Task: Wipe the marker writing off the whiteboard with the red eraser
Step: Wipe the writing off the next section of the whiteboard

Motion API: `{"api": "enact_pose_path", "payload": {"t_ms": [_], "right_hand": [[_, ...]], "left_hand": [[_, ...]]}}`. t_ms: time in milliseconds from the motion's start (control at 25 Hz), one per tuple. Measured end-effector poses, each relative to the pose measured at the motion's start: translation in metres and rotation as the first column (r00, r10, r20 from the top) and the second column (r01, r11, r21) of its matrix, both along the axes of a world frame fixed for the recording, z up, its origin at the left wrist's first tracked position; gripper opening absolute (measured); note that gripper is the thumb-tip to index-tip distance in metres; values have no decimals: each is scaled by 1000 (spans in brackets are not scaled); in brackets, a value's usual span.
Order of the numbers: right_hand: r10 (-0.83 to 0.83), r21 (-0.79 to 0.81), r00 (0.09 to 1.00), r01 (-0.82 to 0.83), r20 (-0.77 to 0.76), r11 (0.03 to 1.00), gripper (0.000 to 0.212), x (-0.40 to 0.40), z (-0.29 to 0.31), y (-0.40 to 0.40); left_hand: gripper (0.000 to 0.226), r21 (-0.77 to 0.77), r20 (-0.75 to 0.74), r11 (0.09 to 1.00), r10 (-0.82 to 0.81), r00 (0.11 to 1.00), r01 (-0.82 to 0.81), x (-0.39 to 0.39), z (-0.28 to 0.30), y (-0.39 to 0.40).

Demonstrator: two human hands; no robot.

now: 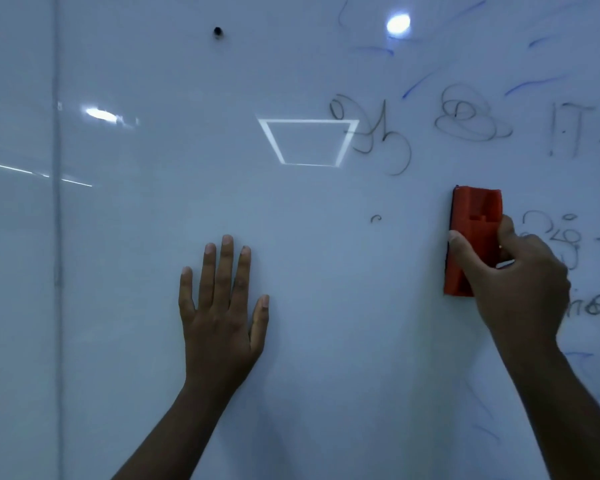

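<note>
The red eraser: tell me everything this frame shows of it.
The red eraser is a rectangular block, apparently moulded plastic, with ridges and a recess on its back. A dark strip, likely the wiping pad, shows along its left edge. It stands upright, long side vertical, against the whiteboard, right of centre, below the grey scribbles. The right hand grips its lower half, thumb on the left edge, covering part of it.

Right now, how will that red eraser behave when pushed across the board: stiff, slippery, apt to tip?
The red eraser looks like moulded hard plastic, so probably stiff and light. The right hand pinches its long sides; that grip should resist tipping. The whiteboard is glossy, so it likely glides easily.
</note>
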State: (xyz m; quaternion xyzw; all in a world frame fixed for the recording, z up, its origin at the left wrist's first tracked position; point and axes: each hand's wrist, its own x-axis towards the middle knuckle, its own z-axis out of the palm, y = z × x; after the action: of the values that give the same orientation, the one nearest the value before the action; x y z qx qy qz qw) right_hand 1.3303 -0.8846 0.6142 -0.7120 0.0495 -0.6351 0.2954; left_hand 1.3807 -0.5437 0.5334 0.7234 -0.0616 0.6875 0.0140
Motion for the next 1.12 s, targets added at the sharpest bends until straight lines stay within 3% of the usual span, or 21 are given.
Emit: {"api": "enact_pose_path", "payload": {"t_ms": [120,320,480,800,960,1120], "right_hand": [[9,-11,1000,-9,0,1000,68,1,14,20],[48,-418,999,-47,-10,907,66,4,-22,110],[87,-561,996,-64,14,826,67,6,-19,144],[43,-382,990,10,132,924,67,13,50,81],[-3,-198,992,29,128,980,68,10,56,15],[33,-100,983,-15,180,995,69,11,77,-1]], "left_hand": [[67,4,8,1000,-8,1000,8,-1,2,2],[65,-42,88,993,-111,990,115,-12,18,4],[66,13,118,996,-89,989,88,-11,64,16],[62,62,205,998,-11,979,-2,3,179,35],[65,54,191,998,-29,981,19,15,186,29],[66,57,187,998,-30,982,20,17,184,31]]}}
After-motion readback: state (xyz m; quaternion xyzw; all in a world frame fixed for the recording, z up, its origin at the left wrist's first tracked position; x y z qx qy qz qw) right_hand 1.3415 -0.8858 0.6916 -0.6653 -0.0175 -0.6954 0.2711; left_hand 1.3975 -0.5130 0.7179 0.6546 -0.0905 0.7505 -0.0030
